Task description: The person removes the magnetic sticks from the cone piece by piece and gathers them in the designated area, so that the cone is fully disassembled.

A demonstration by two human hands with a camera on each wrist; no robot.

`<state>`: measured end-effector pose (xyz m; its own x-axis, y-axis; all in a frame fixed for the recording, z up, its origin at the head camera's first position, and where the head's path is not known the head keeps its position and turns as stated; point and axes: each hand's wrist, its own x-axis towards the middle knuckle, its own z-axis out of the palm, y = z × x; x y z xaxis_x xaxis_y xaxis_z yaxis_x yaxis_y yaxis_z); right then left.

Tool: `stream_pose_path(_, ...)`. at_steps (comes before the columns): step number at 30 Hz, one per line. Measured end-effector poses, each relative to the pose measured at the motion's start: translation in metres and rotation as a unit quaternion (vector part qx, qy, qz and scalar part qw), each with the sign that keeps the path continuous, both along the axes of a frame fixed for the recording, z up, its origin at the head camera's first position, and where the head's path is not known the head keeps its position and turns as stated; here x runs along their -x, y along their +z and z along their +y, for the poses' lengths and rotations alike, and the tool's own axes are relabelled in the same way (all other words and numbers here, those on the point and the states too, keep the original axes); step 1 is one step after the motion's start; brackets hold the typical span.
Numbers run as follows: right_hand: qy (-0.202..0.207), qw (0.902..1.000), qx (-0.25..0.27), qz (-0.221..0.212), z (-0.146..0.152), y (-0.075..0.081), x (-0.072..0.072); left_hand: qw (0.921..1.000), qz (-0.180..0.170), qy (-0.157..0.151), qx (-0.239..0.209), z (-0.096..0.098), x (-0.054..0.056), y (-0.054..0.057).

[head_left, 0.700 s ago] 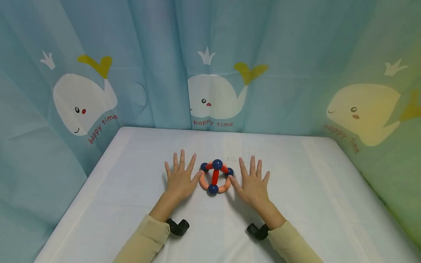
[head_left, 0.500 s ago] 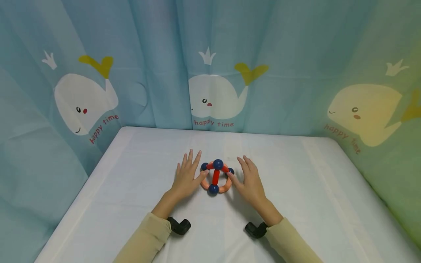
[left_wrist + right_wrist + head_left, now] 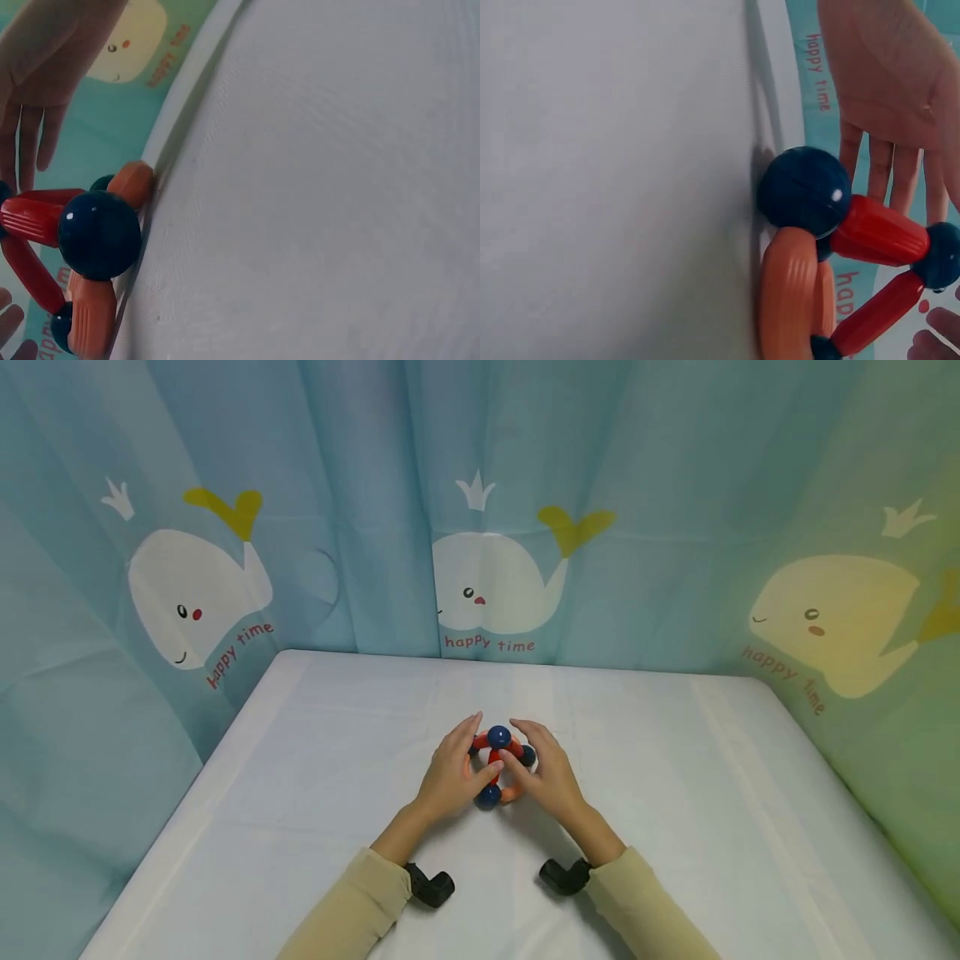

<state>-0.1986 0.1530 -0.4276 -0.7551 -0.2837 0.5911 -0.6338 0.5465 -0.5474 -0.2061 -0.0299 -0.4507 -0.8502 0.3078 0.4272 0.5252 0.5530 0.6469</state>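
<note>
A magnetic ball-and-rod toy point(image 3: 498, 737) stands on the white table in the head view. Red rods point(image 3: 881, 231) rise to its top ball, and orange curved rods point(image 3: 94, 319) form a ring at its base with dark blue balls point(image 3: 805, 191). My left hand point(image 3: 448, 779) is at its left side, thumb in front of the middle. From the right, my right hand point(image 3: 553, 782) flanks it, thumb tip close to the left one. Fingers look extended in both wrist views, with the left palm point(image 3: 52, 52) and right palm point(image 3: 892, 75) apart from the toy. Exact fingertip contact is unclear.
The white tabletop point(image 3: 300, 827) spreads around the toy. A blue-green curtain point(image 3: 375, 527) with printed whales hangs behind and along the sides. Black wrist cameras, left camera point(image 3: 431, 887) and right camera point(image 3: 564, 877), sit below the hands.
Both hands have moved inward from flat, spread poses beside the toy. Their fingers came together, and the thumbs now lie in front of it. The toy looks unmoved.
</note>
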Motion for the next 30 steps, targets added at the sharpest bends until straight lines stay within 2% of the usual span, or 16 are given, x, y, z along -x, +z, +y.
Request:
stream_pose_path(6, 0.022, 0.9996, 0.017, 0.012, -0.002, 0.003, 0.004, 0.9977, 0.05, 0.025, -0.037, 0.006, -0.003, -0.003)
stream_pose_path(12, 0.048, 0.9984, 0.025, -0.014, -0.004, 0.004, 0.006, 0.994, 0.077, 0.036, -0.069, 0.01, -0.005, -0.01)
stream_pose_path(22, 0.049, 0.9978, 0.02, -0.041, -0.005, 0.003, 0.009, 0.9921, 0.048, 0.061, -0.098, 0.015, -0.01, -0.01)
stream_pose_path(30, 0.051, 0.9972, 0.027, -0.049, -0.007, 0.004, 0.01, 0.9911, 0.03, 0.06, -0.115, 0.02, -0.011, -0.01)
